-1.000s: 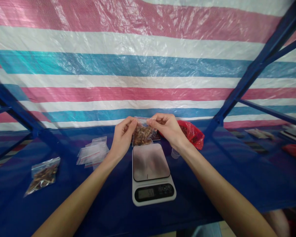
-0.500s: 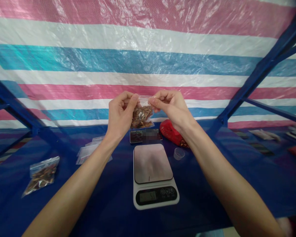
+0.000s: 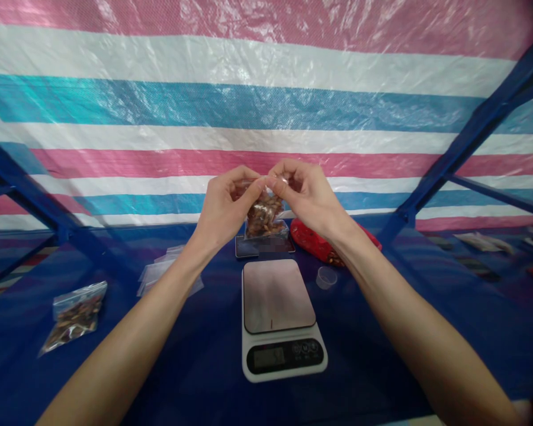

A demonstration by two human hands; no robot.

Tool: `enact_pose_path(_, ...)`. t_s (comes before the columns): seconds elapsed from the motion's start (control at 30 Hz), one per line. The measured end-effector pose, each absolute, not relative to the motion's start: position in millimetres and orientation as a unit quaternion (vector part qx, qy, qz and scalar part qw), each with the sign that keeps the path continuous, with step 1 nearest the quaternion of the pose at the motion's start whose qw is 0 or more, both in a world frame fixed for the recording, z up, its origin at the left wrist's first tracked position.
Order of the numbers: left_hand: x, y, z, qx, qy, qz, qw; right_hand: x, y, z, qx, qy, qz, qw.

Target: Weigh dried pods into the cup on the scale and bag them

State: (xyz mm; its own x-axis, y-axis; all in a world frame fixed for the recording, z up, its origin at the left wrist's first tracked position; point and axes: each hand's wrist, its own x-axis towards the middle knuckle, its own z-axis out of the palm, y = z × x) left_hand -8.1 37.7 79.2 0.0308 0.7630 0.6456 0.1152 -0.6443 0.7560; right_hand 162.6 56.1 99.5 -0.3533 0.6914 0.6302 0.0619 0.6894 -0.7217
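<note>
Bag (image 3: 265, 218), clear, brown pieces inside — I hold it upright beyond the scale (image 3: 279, 296), its foot overlapping the phone (image 3: 246, 247) in my view; contact there, I cannot tell. Left hand (image 3: 224, 206): thumb and fingers pinched on its top. Right hand (image 3: 313, 198): likewise, thumb tips together. Cup (image 3: 326, 277), right of scale. Red pouch (image 3: 310, 241) behind cup. Flat bags (image 3: 157, 273), left — filled packet (image 3: 75, 313) farther left.
</note>
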Motion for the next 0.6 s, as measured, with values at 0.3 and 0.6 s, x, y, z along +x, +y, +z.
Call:
enact_pose_path(0.3,-12.9,39.5,77.9,0.635,0.333,0.644,0.265,160.7,50.5,100.3,-0.228,-0.785,0.328,0.473)
enact_pose_path(0.6,-17.4,39.1,75.6,0.610,0.350,0.671,0.237,164.8,54.3,101.2,-0.269,-0.735,0.352,0.513)
